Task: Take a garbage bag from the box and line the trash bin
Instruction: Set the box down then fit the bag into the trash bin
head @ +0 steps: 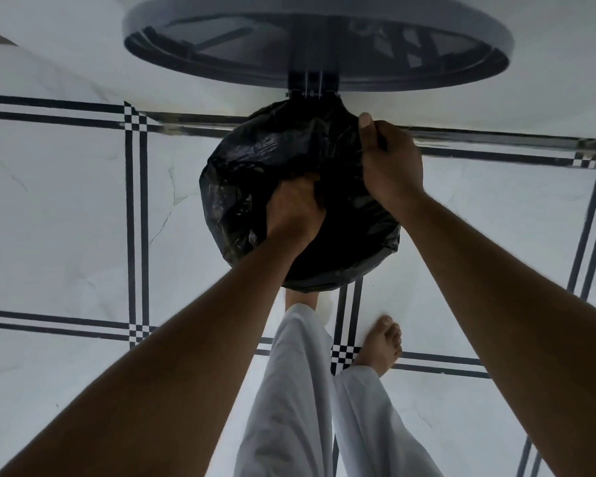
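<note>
A black garbage bag (255,160) is stretched over the round mouth of the trash bin, which it hides almost wholly. The bin's grey lid (324,25) stands tipped open at the top of the view, its ribbed underside facing me, joined by a hinge (312,85). My left hand (295,215) is pushed down into the bag's middle, fingers buried in the plastic. My right hand (389,163) pinches the bag's edge at the bin's right rim, thumb pointing up.
The bin stands on a white tiled floor (66,218) with black double-line borders. My bare feet (381,346) and white trouser legs (296,390) are just in front of the bin. A metal strip (496,136) runs across the floor behind it.
</note>
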Demonstrator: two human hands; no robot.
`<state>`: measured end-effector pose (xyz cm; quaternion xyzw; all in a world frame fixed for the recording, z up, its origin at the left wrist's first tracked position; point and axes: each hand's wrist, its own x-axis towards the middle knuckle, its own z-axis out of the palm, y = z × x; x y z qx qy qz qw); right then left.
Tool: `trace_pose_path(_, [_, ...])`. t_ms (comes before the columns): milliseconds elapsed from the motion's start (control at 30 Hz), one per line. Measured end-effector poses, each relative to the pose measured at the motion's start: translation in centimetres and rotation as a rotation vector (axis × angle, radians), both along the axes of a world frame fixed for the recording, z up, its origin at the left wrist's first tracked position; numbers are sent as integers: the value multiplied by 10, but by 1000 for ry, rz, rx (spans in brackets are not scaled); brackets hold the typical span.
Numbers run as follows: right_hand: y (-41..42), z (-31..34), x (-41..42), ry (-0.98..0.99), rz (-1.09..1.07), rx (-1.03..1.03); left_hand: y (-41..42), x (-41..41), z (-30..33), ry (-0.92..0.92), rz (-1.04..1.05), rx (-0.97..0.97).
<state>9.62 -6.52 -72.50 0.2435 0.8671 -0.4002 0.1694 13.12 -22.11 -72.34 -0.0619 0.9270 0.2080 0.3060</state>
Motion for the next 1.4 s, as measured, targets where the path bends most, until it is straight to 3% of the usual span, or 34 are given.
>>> trace_pose_path(100, [3,-5,1,20,7,4,4,-8,-22,-196,24,-64])
trace_pose_path(200, [4,-12,2,43,18,20,2,-9,-58,-400,-84,-153])
trace_pose_path(333, [6,-19,4,94,19,24,-8,-3,-94,-494,-105,-60])
trace_pose_path(467, [6,-15,3,74,20,7,-9,6,-72,-356,-129,-146])
trace_pose_path(567, [4,-9,1,49,10,-9,-11,18,-51,-135,-22,-113])
trace_pose_path(700, [5,-7,1,29,1,-7,-9,21,-43,-13,-49,1])
trace_pose_path(767, [5,-9,1,21,8,2,-9,13,-55,-96,-133,-51])
trace_pose_path(967, [7,-22,3,70,20,17,-11,-7,-78,-594,-58,-36])
trace_pose_path(1067, [8,-23,2,86,24,15,-11,-5,-84,-643,66,5])
trace_pose_path(1300, [6,7,6,-14,1,-15,-7,0,-46,-426,-207,-24])
trace_pose_path(1400, [12,25,24,-26,-155,-87,-22,20,4,-119,-138,60])
